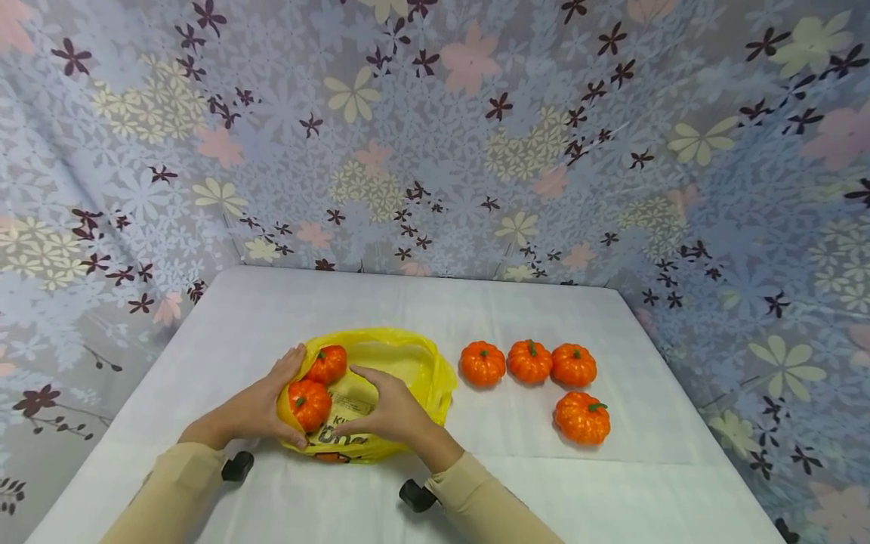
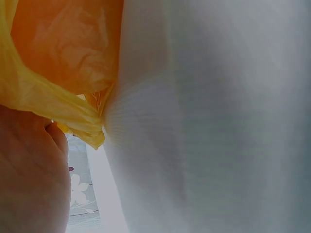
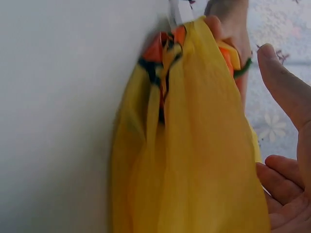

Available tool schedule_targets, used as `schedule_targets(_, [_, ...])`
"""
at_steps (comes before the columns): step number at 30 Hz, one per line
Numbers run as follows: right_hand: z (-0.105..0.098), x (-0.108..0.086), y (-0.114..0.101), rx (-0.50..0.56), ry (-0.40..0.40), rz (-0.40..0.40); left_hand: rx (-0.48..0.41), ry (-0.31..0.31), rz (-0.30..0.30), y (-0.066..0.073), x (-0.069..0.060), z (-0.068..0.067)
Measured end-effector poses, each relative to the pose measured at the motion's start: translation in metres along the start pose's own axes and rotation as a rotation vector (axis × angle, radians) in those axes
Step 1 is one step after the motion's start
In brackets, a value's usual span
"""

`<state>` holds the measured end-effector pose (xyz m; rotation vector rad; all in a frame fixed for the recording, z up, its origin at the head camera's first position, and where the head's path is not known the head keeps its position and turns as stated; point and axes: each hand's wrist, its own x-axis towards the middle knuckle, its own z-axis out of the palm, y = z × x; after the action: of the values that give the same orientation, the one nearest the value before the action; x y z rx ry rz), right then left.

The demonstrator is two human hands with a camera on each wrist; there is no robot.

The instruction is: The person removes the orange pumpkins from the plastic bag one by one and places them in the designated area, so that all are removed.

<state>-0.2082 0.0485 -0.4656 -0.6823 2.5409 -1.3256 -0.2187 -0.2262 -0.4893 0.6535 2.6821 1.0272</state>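
A yellow plastic bag [image 1: 428, 378] lies with its mouth spread wide on the table. Inside its left part sit two small orange pumpkins, a rear pumpkin [image 1: 328, 364] and a front pumpkin [image 1: 310, 406]. My left hand [image 1: 261, 404] holds the bag's left side from outside, thumb at the front and fingers toward the back, next to both pumpkins. Over the bag's mouth, my right hand [image 1: 390, 408] has thumb and fingers spread apart with nothing between them. In the right wrist view the bag's side [image 3: 194, 145] hides most of the pumpkins.
Right of the bag stand several more pumpkins: three in a back row, among them a middle pumpkin [image 1: 530, 361], and a nearer pumpkin [image 1: 582, 418]. A white cloth [image 1: 516, 499] covers the table. Flowered fabric [image 1: 435, 136] hangs behind and at the sides.
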Motion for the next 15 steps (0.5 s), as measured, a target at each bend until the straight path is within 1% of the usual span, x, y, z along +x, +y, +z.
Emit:
schedule_targets(7, [0.019,0.009,-0.008,-0.017,-0.042,-0.03,-0.003,0.003,0.022,0.0,0.001,0.0])
schedule_targets(11, [0.031,0.012,-0.009,-0.023,-0.074,-0.048,-0.002,0.007,0.039,-0.001,0.001,0.0])
schedule_targets(15, [0.038,0.014,-0.008,-0.042,-0.084,-0.061,0.001,0.009,0.043,-0.002,0.001,0.001])
